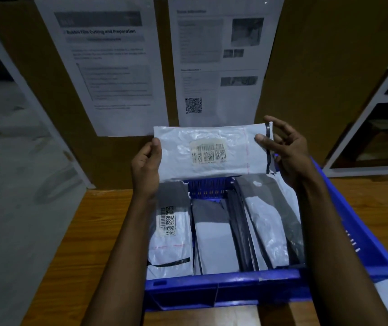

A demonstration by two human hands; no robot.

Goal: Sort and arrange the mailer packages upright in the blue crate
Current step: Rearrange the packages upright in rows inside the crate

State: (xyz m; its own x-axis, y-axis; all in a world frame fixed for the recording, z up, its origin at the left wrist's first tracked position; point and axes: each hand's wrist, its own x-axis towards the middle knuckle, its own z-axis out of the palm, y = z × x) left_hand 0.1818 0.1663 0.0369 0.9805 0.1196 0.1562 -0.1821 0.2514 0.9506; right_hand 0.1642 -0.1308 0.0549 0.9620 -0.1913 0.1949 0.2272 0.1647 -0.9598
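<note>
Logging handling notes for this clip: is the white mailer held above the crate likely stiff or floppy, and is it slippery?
Probably floppy: the held mailer is wrinkled film, supported at both ends by the left hand and right hand. Likely light, since thumb-and-finger pinches carry it. Its glossy sheen suggests it may slip.

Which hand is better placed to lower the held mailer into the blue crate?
Probably left: the left hand pinches the mailer firmly at its edge; the right hand has spread, loose fingers.

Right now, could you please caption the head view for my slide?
Left hand and right hand hold a labelled white mailer above the blue crate of packed mailers.
</note>
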